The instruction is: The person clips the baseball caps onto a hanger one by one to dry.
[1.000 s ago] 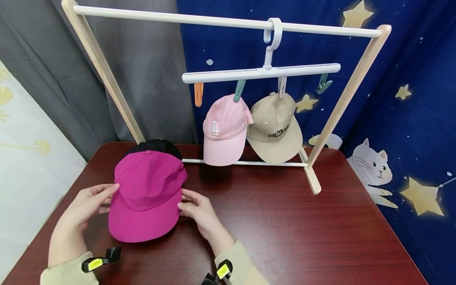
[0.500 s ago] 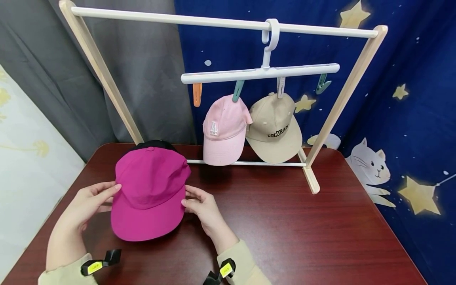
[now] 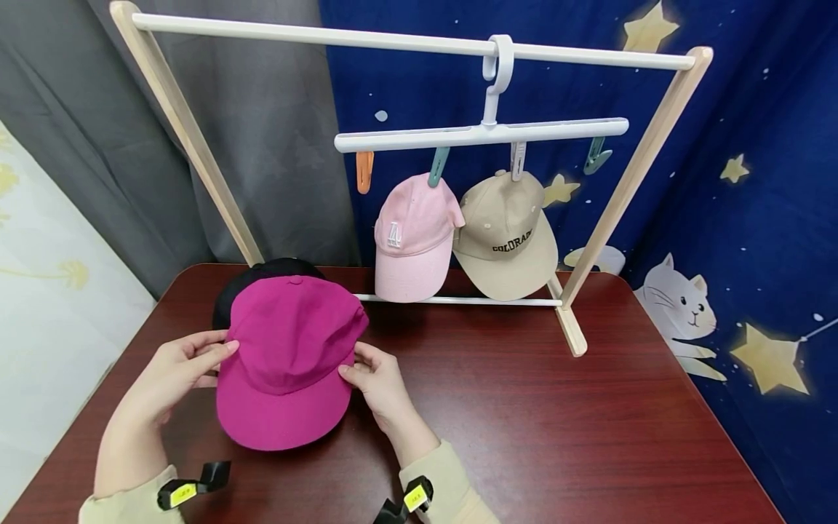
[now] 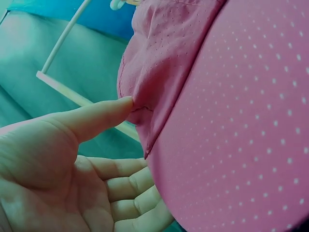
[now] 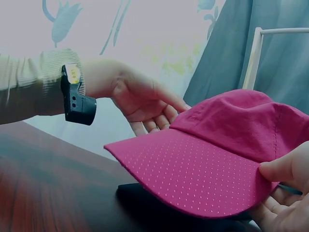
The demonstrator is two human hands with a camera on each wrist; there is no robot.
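Note:
Both hands hold a magenta baseball cap (image 3: 294, 342) by its sides, its brim facing the front of the table. My left hand (image 3: 180, 371) pinches the left side with thumb on top and fingers beneath, as the left wrist view shows. On the other side, my right hand (image 3: 380, 386) grips where crown and brim meet. A black cap (image 3: 225, 298) lies on the table behind and partly under the magenta one, mostly hidden. In the right wrist view the magenta brim stays raised over a black brim (image 5: 145, 200).
A wooden rack (image 3: 644, 175) with white rods stands at the back. From its top rod hangs a white clip hanger (image 3: 484, 135). Clips hold a pink cap (image 3: 412, 240) and a beige cap (image 3: 504, 240). An orange clip (image 3: 364, 172) and a green clip (image 3: 596, 156) hang at its ends.
Both hands have shifted the magenta cap a little to the right, uncovering more of the black cap's left side. The hanging caps have barely moved.

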